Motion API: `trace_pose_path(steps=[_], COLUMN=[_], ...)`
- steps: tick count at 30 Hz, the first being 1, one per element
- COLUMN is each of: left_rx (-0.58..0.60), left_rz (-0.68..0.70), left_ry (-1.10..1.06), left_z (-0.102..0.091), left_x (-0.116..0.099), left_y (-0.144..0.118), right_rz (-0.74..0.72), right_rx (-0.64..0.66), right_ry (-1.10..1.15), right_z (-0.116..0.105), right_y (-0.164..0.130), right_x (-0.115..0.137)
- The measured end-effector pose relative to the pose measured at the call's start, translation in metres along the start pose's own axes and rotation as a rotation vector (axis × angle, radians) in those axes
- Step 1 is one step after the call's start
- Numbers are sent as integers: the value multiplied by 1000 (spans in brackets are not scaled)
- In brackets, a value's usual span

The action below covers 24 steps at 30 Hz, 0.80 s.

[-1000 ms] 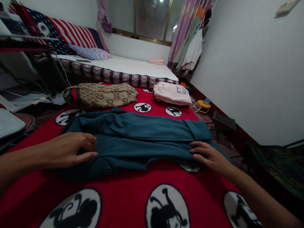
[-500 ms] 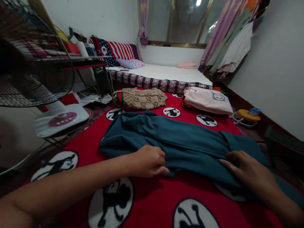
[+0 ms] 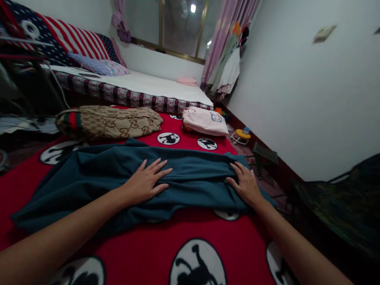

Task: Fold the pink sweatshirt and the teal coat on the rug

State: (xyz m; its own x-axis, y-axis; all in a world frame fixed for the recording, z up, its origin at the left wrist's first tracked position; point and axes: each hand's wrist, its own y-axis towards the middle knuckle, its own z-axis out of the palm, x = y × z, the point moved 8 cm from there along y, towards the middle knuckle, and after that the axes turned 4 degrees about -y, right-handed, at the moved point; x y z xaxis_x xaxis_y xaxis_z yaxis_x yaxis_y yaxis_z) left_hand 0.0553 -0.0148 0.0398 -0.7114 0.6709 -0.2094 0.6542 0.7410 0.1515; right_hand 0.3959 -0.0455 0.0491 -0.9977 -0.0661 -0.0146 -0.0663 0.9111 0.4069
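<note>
A dark teal garment (image 3: 196,194) lies stretched sideways across a red blanket (image 3: 148,253) printed with black figures in white circles. Its left part is loose and wrinkled; the right part is narrower and flatter. My left hand (image 3: 148,180) rests palm down on the middle of the cloth, fingers spread. Near the garment's right end, my right hand (image 3: 245,184) also lies on the fabric with its fingers apart. I cannot tell from its folded shape exactly which kind of garment it is.
Behind the garment lie a folded brown patterned cloth (image 3: 115,122) and a folded pale pink garment (image 3: 204,122). A bed (image 3: 154,85) stands beyond. To the right are a yellow-topped stool (image 3: 242,134) and a camouflage-patterned chair (image 3: 341,202).
My view has turned right. My left hand has gone from curled beside the cloth's near edge to flat on top of it. The garment's right end now looks shorter, tucked near my right hand.
</note>
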Motion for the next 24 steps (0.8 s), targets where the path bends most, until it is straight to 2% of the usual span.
trace_pose_path(steps=[3,5,6,9,11,14,20,24], left_rx=[-57,-129,-150,-117,-82,-74,-87,-92], left_rz=[3,17,28,52,51,53,46,58], left_ry=[6,-25,-38,-22,4,16,6,-34], left_z=[-19,-28,-28,-4,15,27,21,22], left_x=[-16,-30,-37,-48,-49,-48,-47,-47], left_y=[8,17,21,33,37,37,34,34], right_rz=[71,190,269,485,557,565,546,524], right_rx=[-94,-141,-120,99,242,335,383,431], right_ry=[99,135,138,135,124,58,-48,40], right_z=[-13,-18,-17,-2,6,8,11,15], right_y=[3,7,9,12,12,16,25,30], right_x=[-19,-35,-43,-62,-64,-60,-56,-57])
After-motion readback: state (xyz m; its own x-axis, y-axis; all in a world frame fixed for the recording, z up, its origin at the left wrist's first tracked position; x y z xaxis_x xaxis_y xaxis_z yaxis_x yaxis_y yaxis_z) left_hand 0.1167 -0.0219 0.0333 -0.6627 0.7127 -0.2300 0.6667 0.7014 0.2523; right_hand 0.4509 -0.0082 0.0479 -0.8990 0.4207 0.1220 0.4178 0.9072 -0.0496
